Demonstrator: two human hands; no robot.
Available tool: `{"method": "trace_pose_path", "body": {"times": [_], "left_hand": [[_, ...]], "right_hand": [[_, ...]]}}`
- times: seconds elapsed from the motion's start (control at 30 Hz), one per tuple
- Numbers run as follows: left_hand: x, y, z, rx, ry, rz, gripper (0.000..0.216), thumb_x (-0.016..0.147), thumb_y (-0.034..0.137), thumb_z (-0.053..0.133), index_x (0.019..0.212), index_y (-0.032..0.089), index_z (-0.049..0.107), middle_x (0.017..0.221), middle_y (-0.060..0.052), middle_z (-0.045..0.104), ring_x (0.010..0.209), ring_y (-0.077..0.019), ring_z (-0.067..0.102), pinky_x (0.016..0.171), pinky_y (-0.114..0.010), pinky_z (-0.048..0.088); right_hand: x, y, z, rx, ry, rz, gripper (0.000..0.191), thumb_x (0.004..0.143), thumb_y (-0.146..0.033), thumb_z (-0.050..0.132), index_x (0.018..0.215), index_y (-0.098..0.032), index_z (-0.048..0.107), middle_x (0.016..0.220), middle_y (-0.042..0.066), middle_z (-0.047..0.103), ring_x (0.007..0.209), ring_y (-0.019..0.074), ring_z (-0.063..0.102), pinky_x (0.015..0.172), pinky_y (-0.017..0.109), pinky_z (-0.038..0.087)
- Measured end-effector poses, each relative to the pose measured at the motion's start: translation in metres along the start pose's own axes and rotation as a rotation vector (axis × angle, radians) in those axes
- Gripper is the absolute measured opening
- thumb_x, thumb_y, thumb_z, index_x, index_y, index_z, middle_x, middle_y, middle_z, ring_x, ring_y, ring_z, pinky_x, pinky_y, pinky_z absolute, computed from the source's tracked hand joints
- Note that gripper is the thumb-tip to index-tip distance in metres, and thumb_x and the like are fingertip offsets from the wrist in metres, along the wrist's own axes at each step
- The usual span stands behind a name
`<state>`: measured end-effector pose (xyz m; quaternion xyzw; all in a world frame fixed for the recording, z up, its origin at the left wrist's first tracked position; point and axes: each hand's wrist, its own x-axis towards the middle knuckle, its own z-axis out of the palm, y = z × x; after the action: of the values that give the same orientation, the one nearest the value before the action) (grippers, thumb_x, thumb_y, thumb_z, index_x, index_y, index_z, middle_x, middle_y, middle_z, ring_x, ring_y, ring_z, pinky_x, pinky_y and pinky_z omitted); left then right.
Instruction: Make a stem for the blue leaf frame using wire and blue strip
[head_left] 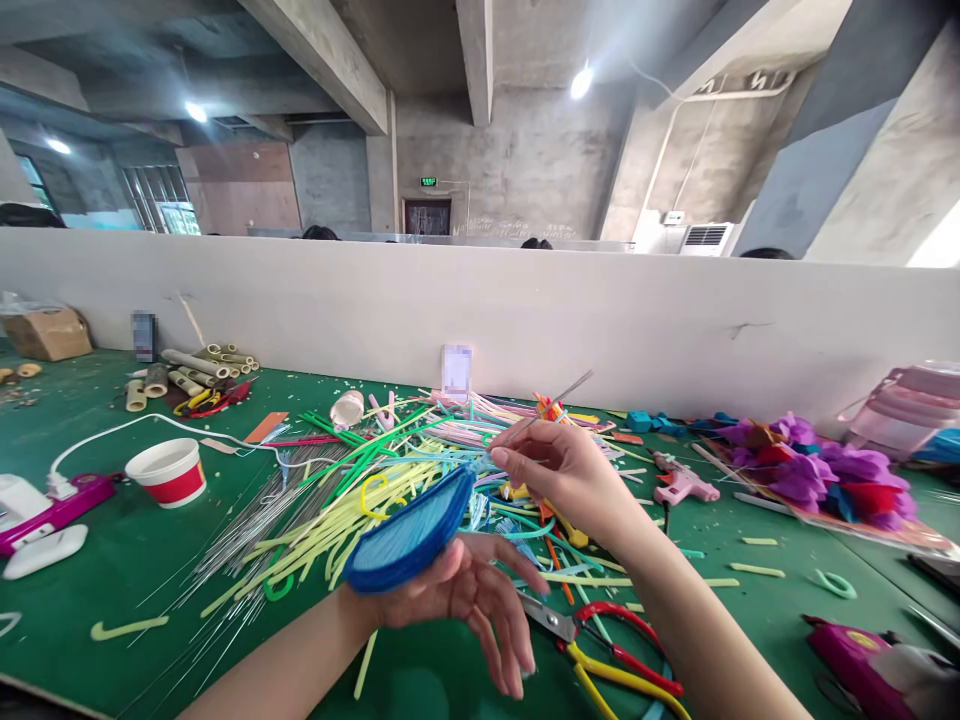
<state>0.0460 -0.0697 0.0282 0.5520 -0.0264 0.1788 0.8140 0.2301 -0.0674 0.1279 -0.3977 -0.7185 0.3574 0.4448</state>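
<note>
My left hand (pixel 469 600) is palm up low in the middle, thumb pinching a flat blue leaf-shaped piece (pixel 411 532) wound with blue thread; the other fingers hang loose. My right hand (pixel 564 472) is just above and to the right, fingers pinched on a thin metal wire (pixel 551 401) that slants up and right. The wire's lower end sits near the tip of the blue piece. Under both hands lies a heap of coloured pipe cleaners and strips (pixel 375 470) on the green table (pixel 150 560).
Red and yellow pliers (pixel 607 650) lie right of my left hand. A pink glue gun (pixel 679 487), purple and red paper flowers (pixel 817 470), a red and white cup (pixel 169 472), bamboo tubes (pixel 199 368), thin steel wires (pixel 255 520) and a white partition wall (pixel 600 320) surround them.
</note>
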Motion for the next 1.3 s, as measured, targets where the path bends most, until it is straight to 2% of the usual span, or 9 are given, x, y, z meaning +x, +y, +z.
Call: {"method": "trace_pose_path", "body": {"times": [0.13,0.27,0.4,0.57,0.67,0.87,1.0,1.17,1.3], "left_hand": [[-0.002,0.007,0.002,0.279,0.322,0.094,0.053,0.094,0.060,0.051,0.124,0.017,0.060,0.093,-0.011,0.071,0.080,-0.0237,0.072,0.073,-0.036,0.054],[0.000,-0.001,-0.002,0.955,0.760,0.221,0.027,0.100,0.039,0.048,0.112,0.020,0.063,0.094,-0.008,0.071,0.087,-0.0215,0.069,0.081,-0.035,0.052],[-0.001,-0.014,-0.008,1.563,0.864,0.506,0.023,0.097,0.017,0.052,0.117,0.022,0.060,0.101,-0.007,0.070,0.096,-0.0213,0.066,0.089,-0.035,0.049],[-0.002,-0.017,-0.018,1.613,1.216,0.701,0.041,0.094,0.015,0.054,0.134,0.021,0.045,0.104,-0.009,0.057,0.092,-0.0205,0.058,0.082,-0.033,0.050],[-0.001,-0.014,-0.022,1.535,1.329,0.727,0.058,0.096,0.021,0.055,0.148,0.022,0.030,0.136,-0.017,0.046,0.123,-0.0264,0.049,0.100,-0.043,0.044],[0.006,-0.009,-0.015,0.849,1.113,0.331,0.043,0.101,0.048,0.041,0.136,0.026,0.055,0.143,-0.009,0.055,0.136,-0.0276,0.046,0.114,-0.044,0.035],[0.015,-0.018,-0.008,0.383,0.936,0.206,0.045,0.095,0.056,0.052,0.126,0.026,0.062,0.131,-0.008,0.063,0.115,-0.0262,0.061,0.097,-0.040,0.048],[0.019,-0.030,-0.017,0.068,0.673,0.156,0.045,0.093,0.055,0.056,0.116,0.018,0.066,0.079,-0.003,0.066,0.069,-0.0161,0.063,0.071,-0.031,0.050],[0.015,-0.029,-0.031,-0.160,0.297,-0.008,0.044,0.083,0.053,0.064,0.105,0.016,0.071,0.074,-0.002,0.063,0.056,-0.0143,0.059,0.062,-0.032,0.054]], "right_hand": [[-0.004,-0.006,-0.003,-0.175,0.125,-0.083,0.023,0.088,-0.039,0.067,0.081,-0.017,0.069,0.080,0.005,0.070,0.067,0.0158,0.063,0.058,0.028,0.051],[-0.009,-0.012,-0.007,-0.320,0.215,-0.107,0.019,0.089,-0.036,0.065,0.081,-0.018,0.068,0.073,0.003,0.070,0.065,0.0167,0.064,0.056,0.028,0.048],[-0.011,-0.015,-0.014,-0.398,0.271,-0.084,0.021,0.089,-0.038,0.063,0.083,-0.019,0.069,0.074,0.004,0.072,0.066,0.0182,0.067,0.059,0.030,0.050],[-0.011,-0.018,-0.019,-0.462,0.207,-0.052,0.021,0.090,-0.037,0.061,0.080,-0.019,0.069,0.076,0.005,0.073,0.069,0.0198,0.068,0.062,0.032,0.051],[-0.012,-0.019,-0.016,-0.433,0.151,-0.061,0.021,0.090,-0.035,0.061,0.080,-0.019,0.068,0.079,0.005,0.073,0.070,0.0191,0.067,0.062,0.031,0.051],[-0.014,-0.023,-0.005,-0.240,0.062,-0.064,0.020,0.088,-0.034,0.066,0.075,-0.018,0.065,0.070,0.002,0.065,0.058,0.0118,0.056,0.049,0.023,0.043],[-0.014,-0.025,-0.003,-0.118,-0.011,-0.030,0.020,0.087,-0.035,0.068,0.078,-0.017,0.068,0.063,-0.001,0.060,0.052,0.0099,0.052,0.045,0.021,0.040],[-0.014,-0.026,-0.004,-0.003,-0.039,0.009,0.029,0.083,-0.045,0.074,0.077,-0.017,0.068,0.060,-0.002,0.058,0.047,0.0092,0.052,0.044,0.022,0.042],[-0.014,-0.026,-0.004,-0.005,-0.076,0.006,0.032,0.083,-0.048,0.073,0.076,-0.017,0.070,0.063,0.000,0.061,0.053,0.0110,0.056,0.048,0.022,0.044]]}}
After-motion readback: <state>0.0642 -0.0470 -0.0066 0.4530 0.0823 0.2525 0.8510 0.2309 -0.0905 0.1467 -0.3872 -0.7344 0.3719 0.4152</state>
